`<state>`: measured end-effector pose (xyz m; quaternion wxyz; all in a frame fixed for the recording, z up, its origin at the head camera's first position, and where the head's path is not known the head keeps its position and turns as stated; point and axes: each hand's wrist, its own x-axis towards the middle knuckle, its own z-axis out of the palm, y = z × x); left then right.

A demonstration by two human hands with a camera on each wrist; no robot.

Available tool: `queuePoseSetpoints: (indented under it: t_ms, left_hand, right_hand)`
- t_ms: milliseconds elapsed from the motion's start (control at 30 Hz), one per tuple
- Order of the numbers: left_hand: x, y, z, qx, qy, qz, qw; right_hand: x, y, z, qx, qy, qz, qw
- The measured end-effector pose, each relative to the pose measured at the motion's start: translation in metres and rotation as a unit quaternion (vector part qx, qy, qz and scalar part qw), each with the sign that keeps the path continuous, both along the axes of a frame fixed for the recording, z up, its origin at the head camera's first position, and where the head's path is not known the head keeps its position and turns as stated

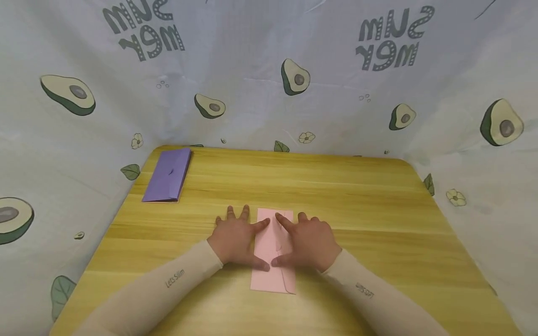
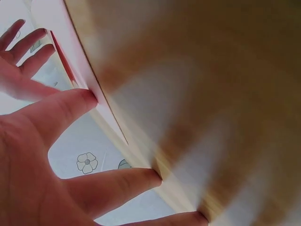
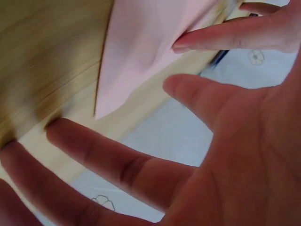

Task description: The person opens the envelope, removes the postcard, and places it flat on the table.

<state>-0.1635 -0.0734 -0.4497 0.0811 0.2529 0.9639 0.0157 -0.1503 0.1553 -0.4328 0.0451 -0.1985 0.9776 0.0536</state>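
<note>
A pink paper envelope lies lengthwise on the wooden table, its flap along the right side. From its left edge my left hand reaches over it, thumb and index finger on the paper and the other fingers spread on the wood. On the opposite side my right hand has thumb and index finger over the flap. In the left wrist view, the left hand's spread fingers touch the surface beside the pink paper. The right wrist view shows straight right fingers and a raised fold in the envelope.
A stack of purple envelopes rests at the table's far left corner. Behind and around the wooden table hangs a pale curtain printed with avocados and lettering.
</note>
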Motion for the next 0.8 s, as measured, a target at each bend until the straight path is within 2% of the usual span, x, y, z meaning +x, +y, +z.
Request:
queuePoseSetpoints:
  t_ms: [267, 800]
  left_hand:
    - [0.0001, 0.0037, 0.001, -0.005, -0.003, 0.002, 1.0]
    - [-0.0049, 0.0038, -0.0003, -0.001, -0.009, -0.005, 0.9999]
  right_hand:
    - [0.0009, -0.0009, -0.0021, 0.02, -0.005, -0.002, 0.9998]
    - [-0.0035, 0.0016, -0.0044, -0.003, -0.003, 0.002, 1.0]
